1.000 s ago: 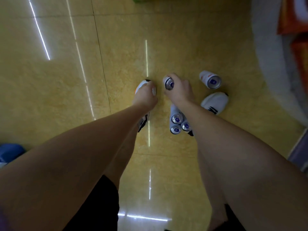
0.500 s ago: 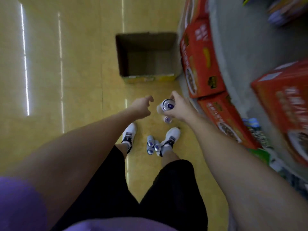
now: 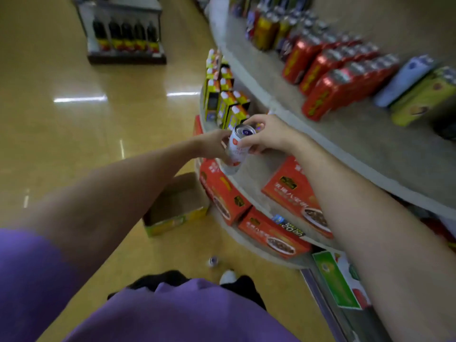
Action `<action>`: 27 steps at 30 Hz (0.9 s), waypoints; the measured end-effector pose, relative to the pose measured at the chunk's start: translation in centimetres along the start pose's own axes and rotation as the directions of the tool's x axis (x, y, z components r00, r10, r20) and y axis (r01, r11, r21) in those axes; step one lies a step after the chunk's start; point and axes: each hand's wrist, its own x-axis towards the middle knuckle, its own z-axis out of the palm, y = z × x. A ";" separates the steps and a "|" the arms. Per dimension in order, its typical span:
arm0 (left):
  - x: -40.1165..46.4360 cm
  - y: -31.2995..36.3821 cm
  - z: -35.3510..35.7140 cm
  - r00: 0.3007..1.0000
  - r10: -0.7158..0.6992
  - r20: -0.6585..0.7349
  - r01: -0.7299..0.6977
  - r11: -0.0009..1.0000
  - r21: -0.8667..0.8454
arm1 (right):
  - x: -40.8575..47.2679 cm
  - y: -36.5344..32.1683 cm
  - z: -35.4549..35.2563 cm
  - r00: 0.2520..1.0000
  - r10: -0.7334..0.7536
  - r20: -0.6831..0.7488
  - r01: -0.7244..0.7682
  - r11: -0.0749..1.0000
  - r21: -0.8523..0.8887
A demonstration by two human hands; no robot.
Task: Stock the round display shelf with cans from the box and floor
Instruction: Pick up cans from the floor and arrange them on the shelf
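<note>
Your right hand and left hand both grip the white, red-printed metal can with curled fingers, tilted above the round grey display shelf, just beside its red cartons.

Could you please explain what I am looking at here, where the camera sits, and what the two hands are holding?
There is no machine: a person wears a wide-angle camera on the head, looking forward and down, so you see their own arms. Both hands meet on one white can: the right hand grips its upper part and the left hand holds its side. The can is over the middle tier of a round display shelf, among red cartons. The upper tier carries rows of red cans. On the floor stand an open cardboard box and one loose can near the person's shoe.
</note>
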 end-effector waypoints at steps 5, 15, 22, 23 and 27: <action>1.3 9.7 -4.3 0.990 0.140 0.026 -0.139 0.989 -0.044 | -5.5 -2.6 -6.9 0.968 -0.048 -0.246 0.084 0.987 0.136; 4.2 23.5 -3.2 0.937 0.312 0.159 -0.293 0.947 -0.130 | -12.0 3.1 -11.4 0.879 0.027 -0.477 0.076 0.978 0.196; 8.8 28.7 2.0 0.894 0.360 0.268 -0.341 0.933 -0.113 | -13.9 8.7 -13.9 0.768 0.146 -0.624 0.112 0.929 0.354; 9.3 29.3 3.0 0.893 0.367 0.260 -0.342 0.930 -0.135 | -14.0 9.6 -14.5 0.763 0.162 -0.625 0.113 0.920 0.375; 12.4 31.4 6.6 0.891 0.391 0.231 -0.357 0.917 -0.177 | -14.2 13.4 -17.3 0.747 0.217 -0.629 0.106 0.894 0.435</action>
